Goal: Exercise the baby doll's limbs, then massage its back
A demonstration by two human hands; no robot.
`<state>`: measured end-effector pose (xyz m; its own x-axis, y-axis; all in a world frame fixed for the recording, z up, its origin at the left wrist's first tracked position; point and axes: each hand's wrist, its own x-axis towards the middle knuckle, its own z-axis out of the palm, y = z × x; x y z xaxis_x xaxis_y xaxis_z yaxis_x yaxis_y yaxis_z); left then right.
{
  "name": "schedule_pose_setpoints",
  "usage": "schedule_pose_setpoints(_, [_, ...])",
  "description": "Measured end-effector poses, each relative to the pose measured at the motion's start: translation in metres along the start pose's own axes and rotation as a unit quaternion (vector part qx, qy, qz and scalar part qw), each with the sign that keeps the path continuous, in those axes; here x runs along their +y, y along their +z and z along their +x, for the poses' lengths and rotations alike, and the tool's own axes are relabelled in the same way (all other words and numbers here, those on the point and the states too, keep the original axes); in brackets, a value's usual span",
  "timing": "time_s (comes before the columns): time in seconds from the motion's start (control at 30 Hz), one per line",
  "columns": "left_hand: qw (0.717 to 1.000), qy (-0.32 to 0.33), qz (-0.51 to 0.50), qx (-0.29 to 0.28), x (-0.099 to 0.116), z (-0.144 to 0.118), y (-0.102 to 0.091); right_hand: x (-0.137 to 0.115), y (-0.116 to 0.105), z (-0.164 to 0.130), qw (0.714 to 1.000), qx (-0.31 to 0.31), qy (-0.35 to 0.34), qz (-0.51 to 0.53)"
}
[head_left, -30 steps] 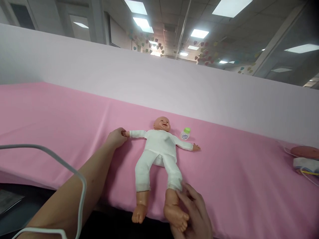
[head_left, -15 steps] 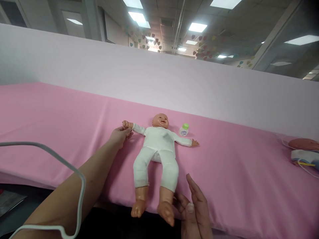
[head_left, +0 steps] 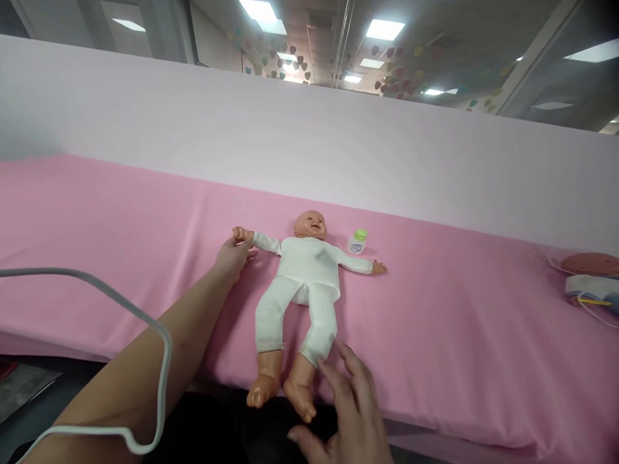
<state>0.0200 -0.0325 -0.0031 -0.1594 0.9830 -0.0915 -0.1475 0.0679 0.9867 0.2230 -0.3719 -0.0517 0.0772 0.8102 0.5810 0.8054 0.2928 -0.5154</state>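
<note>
A baby doll (head_left: 309,261) in a white cloth body lies on its back on a pink-covered surface (head_left: 449,335), head away from me. Both its arms are spread and its bare feet point toward me at the near edge. My left hand (head_left: 234,258) is closed on the doll's hand at the left, with part of my fingers hidden beneath it. My right hand (head_left: 355,412) is beside the doll's lower leg at the right, fingers apart, holding nothing. Whether a fingertip touches the trouser leg I cannot tell. A small clear bottle with a green cap (head_left: 358,241) lies beside the doll's head.
A grey cable (head_left: 167,361) loops across my left forearm. At the right edge lies a brown rounded object (head_left: 592,263) with a white cloth and thin tubes or wires. Behind the pink surface rises a white wall (head_left: 309,148), with glass above it.
My right hand has moved left and its fingers have spread. The doll's nearest leg has shifted left, toward the other leg. My left hand keeps its hold.
</note>
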Motion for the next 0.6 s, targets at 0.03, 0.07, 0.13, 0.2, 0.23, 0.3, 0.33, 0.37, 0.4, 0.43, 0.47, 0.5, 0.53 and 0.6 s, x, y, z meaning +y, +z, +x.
schedule_pose_setpoints(0.03, [1.0, 0.004, 0.005, 0.002, -0.001, 0.001, 0.0, -0.001, 0.002, 0.002, 0.999, -0.009, -0.006, -0.033])
schedule_pose_setpoints(0.07, [1.0, 0.008, 0.009, 0.001, -0.002, 0.001, 0.001, -0.002, 0.004, 0.004, 0.998, -0.015, -0.007, -0.065])
schedule_pose_setpoints(0.13, [1.0, 0.014, 0.018, 0.0, -0.002, 0.002, 0.001, -0.003, 0.009, 0.009, 0.994, -0.02, -0.001, -0.111])
schedule_pose_setpoints(0.2, [0.999, 0.021, 0.028, 0.002, -0.002, 0.0, 0.001, -0.003, 0.012, 0.014, 0.991, -0.022, 0.0, -0.132])
schedule_pose_setpoints(0.23, [0.999, 0.024, 0.034, 0.005, -0.001, -0.001, 0.001, -0.003, 0.013, 0.017, 0.991, -0.021, -0.001, -0.133])
schedule_pose_setpoints(0.3, [0.999, 0.029, 0.04, 0.01, 0.0, -0.002, 0.002, -0.004, 0.012, 0.019, 0.993, -0.017, 0.003, -0.12])
schedule_pose_setpoints(0.33, [0.999, 0.031, 0.042, 0.008, 0.0, -0.003, 0.002, -0.004, 0.011, 0.019, 0.994, -0.013, 0.011, -0.107])
schedule_pose_setpoints(0.37, [0.999, 0.031, 0.044, 0.005, 0.001, -0.004, 0.003, -0.004, 0.009, 0.019, 0.996, -0.006, 0.018, -0.089])
schedule_pose_setpoints(0.4, [0.998, 0.032, 0.047, 0.002, 0.001, -0.004, 0.003, -0.003, 0.007, 0.018, 0.998, 0.005, 0.023, -0.067])
schedule_pose_setpoints(0.43, [0.998, 0.035, 0.054, -0.002, 0.001, -0.004, 0.003, -0.002, 0.005, 0.017, 0.999, 0.019, 0.026, -0.043])
schedule_pose_setpoints(0.47, [0.997, 0.038, 0.063, -0.004, 0.0, -0.005, 0.004, -0.001, 0.003, 0.015, 0.999, 0.037, 0.028, -0.018])
schedule_pose_setpoints(0.5, [0.996, 0.042, 0.074, -0.003, 0.0, -0.005, 0.004, 0.0, 0.002, 0.014, 0.998, 0.056, 0.031, 0.007])
schedule_pose_setpoints(0.53, [0.995, 0.046, 0.085, -0.001, -0.001, -0.005, 0.005, 0.001, 0.001, 0.013, 0.996, 0.074, 0.035, 0.033])
schedule_pose_setpoints(0.6, [0.993, 0.055, 0.101, 0.003, -0.002, -0.006, 0.005, 0.002, 0.002, 0.011, 0.988, 0.107, 0.054, 0.099])
